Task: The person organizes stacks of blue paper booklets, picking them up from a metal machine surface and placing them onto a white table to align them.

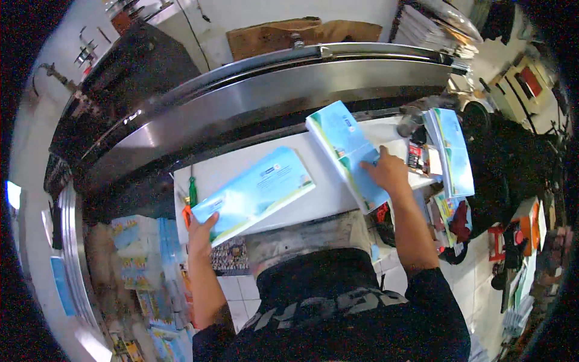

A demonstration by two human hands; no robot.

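Note:
My left hand [202, 231] is closed on the near left corner of a long, light blue printed sheet stack [256, 190], thumb on top and the other fingers mostly hidden. The sheets lie slanted over the white tabletop [321, 192]. My right hand [389, 171] grips the right edge of a thicker pile of similar blue printed sheets [345, 136], with the thumb across its top. This pile appears as two printed panels end to end, with white paper edges on its left side. A third blue printed stack [452, 154] stands at the table's right end.
A wide metal bar [259, 90] of a machine spans the table's far side. A green-handled screwdriver [192, 190] lies at the left end. Small boxes [417, 155] sit beside the right stack. Bundles of printed paper [136, 253] are piled at the lower left.

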